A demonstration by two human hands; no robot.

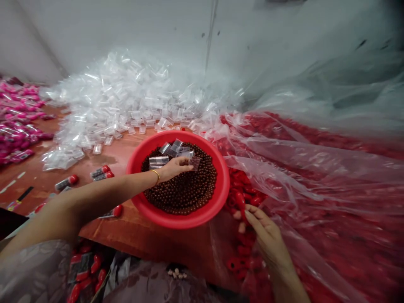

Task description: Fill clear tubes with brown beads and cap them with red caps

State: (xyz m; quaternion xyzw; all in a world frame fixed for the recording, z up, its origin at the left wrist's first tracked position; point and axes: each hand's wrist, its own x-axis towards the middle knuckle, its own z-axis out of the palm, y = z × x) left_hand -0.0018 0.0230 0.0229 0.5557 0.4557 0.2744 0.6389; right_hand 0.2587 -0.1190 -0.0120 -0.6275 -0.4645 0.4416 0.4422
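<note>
Over a red plastic basin [222,185] reaches my left hand [175,167], a gold bangle at its wrist. Its thumb and fingers pinch a small clear plastic sleeve [195,163]. Below it, brown round beads [186,195] fill the basin, with several other clear sleeves [158,160] lying on them. To the right of the basin, my right hand [265,225] is closed on a glossy red plastic piece [240,200], rounded at the top and narrower below. Loose red pieces [241,179] lie around that hand, partly under clear film.
Clear sleeves [126,97] are heaped behind the basin. A large clear bag [315,181] of red pieces covers the right side. Pink items [19,113] are piled at far left. Several red-capped clear tubes [67,182] lie by my left arm; more red-capped items [83,267] sit below the table edge.
</note>
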